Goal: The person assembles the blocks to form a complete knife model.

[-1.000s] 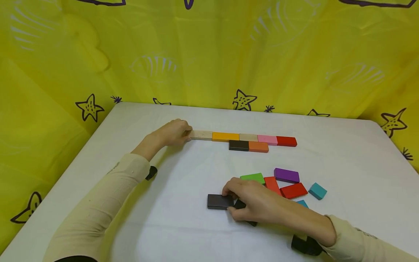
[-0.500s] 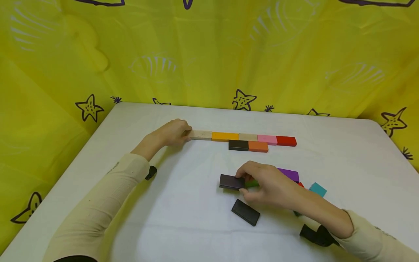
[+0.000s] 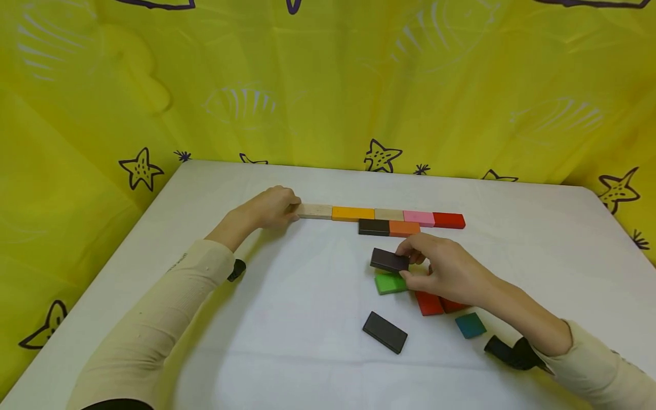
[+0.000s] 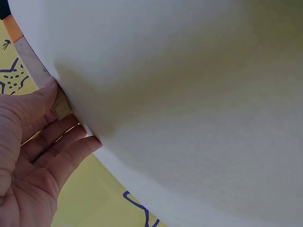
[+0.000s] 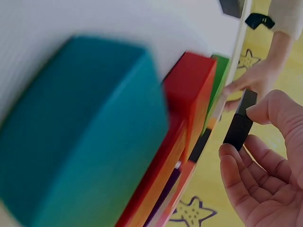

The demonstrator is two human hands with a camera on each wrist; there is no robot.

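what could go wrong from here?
1. The right hand pinches the held black block near one end, so it might tilt or slip.
2. In the head view that block overlaps the green block; a dip might knock it.
3. The left hand pinches the pale block ending the back row; a twitch could skew the row.

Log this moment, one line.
right hand: holds black block aloft | left hand: holds pale block against yellow-orange block | other black block: on table
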